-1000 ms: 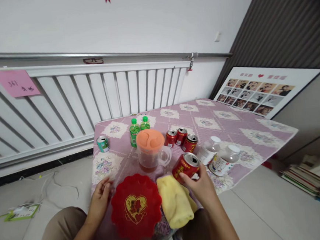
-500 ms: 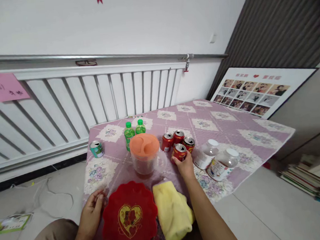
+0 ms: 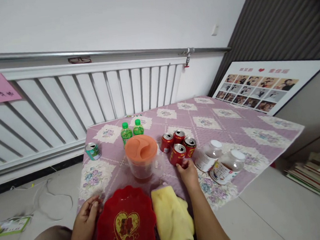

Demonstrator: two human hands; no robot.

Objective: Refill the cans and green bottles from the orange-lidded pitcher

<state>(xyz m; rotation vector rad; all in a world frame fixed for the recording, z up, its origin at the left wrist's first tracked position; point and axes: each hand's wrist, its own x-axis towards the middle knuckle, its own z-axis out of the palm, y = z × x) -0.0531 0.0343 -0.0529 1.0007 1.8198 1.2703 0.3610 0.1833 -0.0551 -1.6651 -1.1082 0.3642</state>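
Presently my right hand (image 3: 188, 170) sits just in front of the nearest red can (image 3: 177, 154), fingertips at its base, fingers loosely spread and closed on nothing. That can stands upright just right of the orange-lidded pitcher (image 3: 141, 156) (three more red cans (image 3: 179, 138) directly behind it). My left hand (image 3: 86, 215) rests half-curled against the red plate (image 3: 125, 223), front-left of the pitcher; the yellow cloth (image 3: 172, 219) lies front-right.

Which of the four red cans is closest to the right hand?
The front red can, standing alone nearest the table's front edge. The right hand is just behind it, fingertips close to its base. The other three red cans stand in a row farther back.
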